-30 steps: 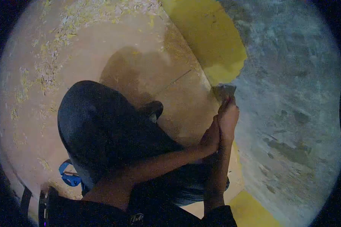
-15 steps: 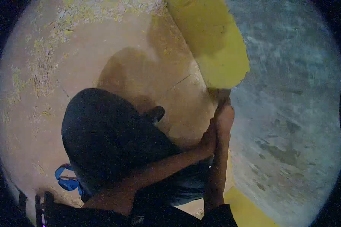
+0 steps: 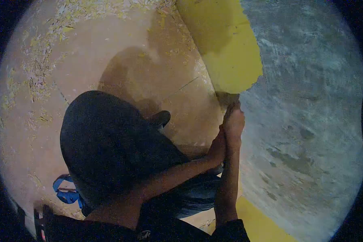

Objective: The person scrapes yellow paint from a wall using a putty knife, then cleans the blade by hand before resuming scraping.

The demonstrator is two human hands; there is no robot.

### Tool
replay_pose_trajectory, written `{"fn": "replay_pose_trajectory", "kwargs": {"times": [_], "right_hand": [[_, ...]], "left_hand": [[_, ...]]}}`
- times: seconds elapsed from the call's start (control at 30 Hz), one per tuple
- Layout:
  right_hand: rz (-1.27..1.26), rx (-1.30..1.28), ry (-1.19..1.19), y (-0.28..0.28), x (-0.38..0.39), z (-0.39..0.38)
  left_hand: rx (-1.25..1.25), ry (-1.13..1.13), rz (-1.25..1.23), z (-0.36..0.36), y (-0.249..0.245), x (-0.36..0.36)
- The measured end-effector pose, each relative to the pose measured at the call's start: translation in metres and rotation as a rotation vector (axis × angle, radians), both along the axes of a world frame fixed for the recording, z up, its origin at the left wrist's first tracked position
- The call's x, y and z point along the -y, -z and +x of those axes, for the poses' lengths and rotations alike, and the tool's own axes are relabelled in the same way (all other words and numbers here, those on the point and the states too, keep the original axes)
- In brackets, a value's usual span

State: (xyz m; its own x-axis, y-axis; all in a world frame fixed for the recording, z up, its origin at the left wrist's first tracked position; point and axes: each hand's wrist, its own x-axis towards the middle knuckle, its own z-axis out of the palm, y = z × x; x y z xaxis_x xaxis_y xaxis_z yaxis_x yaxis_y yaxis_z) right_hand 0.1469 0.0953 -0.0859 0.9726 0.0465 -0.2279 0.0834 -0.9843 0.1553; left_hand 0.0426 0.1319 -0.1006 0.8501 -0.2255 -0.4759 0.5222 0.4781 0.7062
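Note:
My right hand (image 3: 234, 121) is closed around what looks like a scraper (image 3: 228, 98), its dark flat end against the lower edge of a yellow painted band (image 3: 234, 60) low on the wall. Just behind it, my left hand (image 3: 217, 148) is closed and pressed close to my right wrist, apparently on the same tool; the handle is mostly covered by both hands. The yellow band has a ragged edge toward the grey wall. My dark-clothed knee (image 3: 105, 145) is bent beside my arms, with the dark tip of a shoe (image 3: 161, 118) showing past it.
Yellow flakes and crumbs (image 3: 40, 60) are scattered over the tan floor (image 3: 80, 68). The grey, patchy wall (image 3: 302, 101) rises on the right. More yellow paint (image 3: 262, 224) shows at the lower right. A blue and white object (image 3: 66, 189) lies behind my knee.
The whole view has shifted slightly, so my hands, knee and the wall edge sit a little farther left. Both hands keep their grip, and the yellow edge looks about the same.

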Motion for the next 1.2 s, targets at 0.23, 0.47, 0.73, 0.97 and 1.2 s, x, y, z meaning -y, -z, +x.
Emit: {"fn": "replay_pose_trajectory", "kwargs": {"times": [0.23, 0.47, 0.73, 0.97, 1.2], "right_hand": [[-0.008, 0.046, 0.115, 0.006, 0.001, 0.008], [0.079, 0.040, 0.173, -0.007, -0.021, 0.003], [-0.005, 0.136, 0.067, 0.005, -0.010, 0.002], [0.098, -0.004, 0.286, 0.004, -0.021, 0.001], [0.044, 0.096, 0.129, 0.006, -0.011, 0.003]], "left_hand": [[-0.013, 0.090, -0.038, -0.008, 0.022, 0.032], [0.094, -0.082, 0.013, -0.003, 0.012, 0.024], [0.002, 0.027, -0.061, -0.008, 0.022, 0.030], [0.230, 0.022, 0.176, -0.017, 0.028, 0.043], [0.096, -0.025, 0.087, -0.014, 0.033, 0.051]]}}
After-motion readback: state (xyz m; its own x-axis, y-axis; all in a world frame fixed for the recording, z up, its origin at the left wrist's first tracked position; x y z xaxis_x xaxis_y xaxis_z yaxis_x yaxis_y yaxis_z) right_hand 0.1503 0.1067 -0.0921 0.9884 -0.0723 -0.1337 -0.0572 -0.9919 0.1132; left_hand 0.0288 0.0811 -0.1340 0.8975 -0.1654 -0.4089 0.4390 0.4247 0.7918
